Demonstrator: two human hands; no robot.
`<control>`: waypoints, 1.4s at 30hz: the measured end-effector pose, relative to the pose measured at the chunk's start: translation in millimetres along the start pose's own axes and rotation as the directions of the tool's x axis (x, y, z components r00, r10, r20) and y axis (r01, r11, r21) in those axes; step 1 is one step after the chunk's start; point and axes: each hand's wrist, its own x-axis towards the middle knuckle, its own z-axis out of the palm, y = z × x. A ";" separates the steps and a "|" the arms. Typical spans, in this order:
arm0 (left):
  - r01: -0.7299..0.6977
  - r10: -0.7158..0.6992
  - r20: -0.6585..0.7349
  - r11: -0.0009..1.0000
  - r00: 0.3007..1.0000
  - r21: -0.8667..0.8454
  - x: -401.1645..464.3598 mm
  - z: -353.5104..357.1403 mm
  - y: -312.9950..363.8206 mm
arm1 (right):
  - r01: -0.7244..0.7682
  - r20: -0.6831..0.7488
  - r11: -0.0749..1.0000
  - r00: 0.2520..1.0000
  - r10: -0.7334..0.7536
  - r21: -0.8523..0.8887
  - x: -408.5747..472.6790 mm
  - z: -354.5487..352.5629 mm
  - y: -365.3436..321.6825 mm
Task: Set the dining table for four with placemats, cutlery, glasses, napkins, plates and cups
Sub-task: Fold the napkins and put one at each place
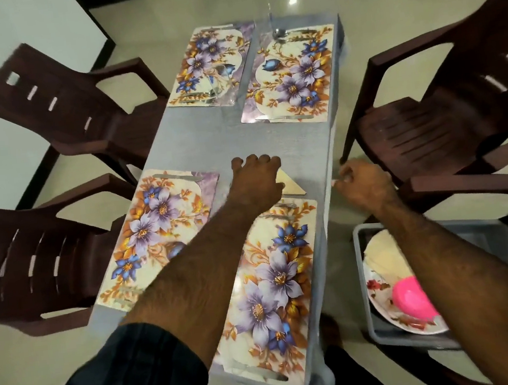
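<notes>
Left hand [257, 180] presses folded napkin [291, 185]; right hand [364, 184] loosely curled, empty.

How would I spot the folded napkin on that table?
Find the grey table with four flowered placemats. The napkin lies just beyond the near right placemat, partly under the left hand. It is a plain tan triangle, the only unpatterned piece there.

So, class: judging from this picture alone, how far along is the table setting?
Done: four floral placemats lie on the table, with cutlery on them. In hand: the left hand rests on a folded napkin; the right hand is beside the table edge. Left: plates and a pink cup are in the grey bin.
</notes>
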 end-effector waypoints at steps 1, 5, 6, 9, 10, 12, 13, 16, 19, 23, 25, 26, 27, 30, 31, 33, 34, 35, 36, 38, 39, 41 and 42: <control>-0.015 0.015 -0.019 0.999 1.000 -0.032 -14.8 6.4 12.8 | -0.012 -0.003 1.000 1.000 0.012 -0.010 -16.5 -4.7 7.8; -0.089 0.083 -0.054 0.989 0.995 -0.122 -79.1 39.9 71.3 | -0.101 0.027 0.995 0.995 0.101 -0.022 -91.0 -3.3 56.9; -0.099 0.094 -0.040 0.985 0.995 -0.141 -96.0 48.8 86.0 | -0.118 0.037 0.992 0.992 0.120 -0.041 -110.6 2.0 73.4; -0.086 0.097 0.044 0.975 0.994 -0.205 -147.0 70.0 121.5 | -0.180 0.104 0.977 0.976 0.192 -0.116 -170.4 17.5 120.4; -0.079 0.096 0.071 0.973 0.993 -0.216 -164.5 77.0 132.4 | -0.206 0.134 0.969 0.965 0.225 -0.139 -188.4 19.8 137.8; -0.077 0.106 0.121 0.972 0.987 -0.223 -195.4 92.6 151.0 | -0.247 0.189 0.951 0.941 0.281 -0.185 -218.4 23.2 172.1; -0.077 0.114 0.142 0.968 0.983 -0.240 -207.1 99.8 160.9 | -0.267 0.204 0.942 0.929 0.308 -0.203 -232.1 21.4 189.0; -0.056 0.118 0.208 0.958 0.971 -0.280 -224.4 116.7 187.2 | -0.307 0.219 0.930 0.911 0.349 -0.203 -259.1 9.2 225.0; -0.029 0.112 0.260 0.952 0.959 -0.304 -223.4 131.9 218.5 | -0.360 0.233 0.915 0.888 0.396 -0.183 -260.4 -4.8 258.3; 0.042 0.089 0.364 0.940 0.927 -0.338 -206.9 153.3 267.9 | -0.362 0.228 0.922 0.894 0.385 -0.136 -251.1 -8.8 306.2; 0.095 0.039 0.395 0.945 0.918 -0.314 -191.3 166.8 294.2 | -0.354 0.254 0.931 0.896 0.365 -0.090 -238.2 -10.0 329.6; 0.151 -0.005 0.412 0.934 0.911 -0.324 -186.9 175.3 299.4 | -0.337 0.269 0.940 0.901 0.340 -0.058 -233.3 -7.0 333.1; 0.239 -0.072 0.422 0.903 0.904 -0.357 -189.4 179.5 297.5 | -0.320 0.294 0.946 0.901 0.320 -0.052 -229.5 -3.5 330.3; 0.382 -0.185 0.440 0.826 0.879 -0.414 -154.4 200.4 326.8 | -0.324 0.300 0.946 0.904 0.305 0.016 -198.7 -4.8 370.5; 0.412 -0.205 0.452 0.805 0.868 -0.426 -144.8 200.1 332.4 | -0.330 0.300 0.944 0.902 0.309 0.021 -189.4 -3.5 376.5; 0.456 -0.246 0.448 0.766 0.859 -0.453 -113.1 207.6 344.6 | -0.291 0.290 0.956 0.918 0.270 0.029 -161.5 -3.8 387.2; 0.478 -0.272 0.439 0.741 0.856 -0.472 -98.4 209.8 348.6 | -0.262 0.305 0.965 0.920 0.245 0.016 -148.3 0.6 392.0; 0.500 -0.300 0.431 0.714 0.851 -0.489 -82.8 215.3 349.3 | -0.233 0.331 0.973 0.917 0.222 -0.008 -135.3 8.1 393.8; 0.509 -0.321 0.417 0.701 0.850 -0.499 -67.3 223.4 348.0 | -0.207 0.353 0.978 0.913 0.203 -0.027 -122.6 16.3 395.6; 0.497 -0.340 0.377 0.714 0.862 -0.493 -36.7 240.8 345.7 | -0.196 0.371 0.980 0.909 0.190 -0.022 -97.1 35.7 404.2; 0.479 -0.334 0.358 0.732 0.872 -0.484 -21.3 250.8 344.1 | -0.201 0.373 0.980 0.908 0.191 -0.014 -85.3 45.2 408.3; 0.447 -0.307 0.353 0.777 0.884 -0.443 6.6 272.5 340.3 | -0.216 0.367 0.976 0.908 0.202 -0.004 -67.5 65.5 416.8; 0.441 -0.304 0.354 0.791 0.885 -0.423 17.9 280.0 338.3 | -0.225 0.357 0.974 0.911 0.206 0.010 -61.8 72.8 419.6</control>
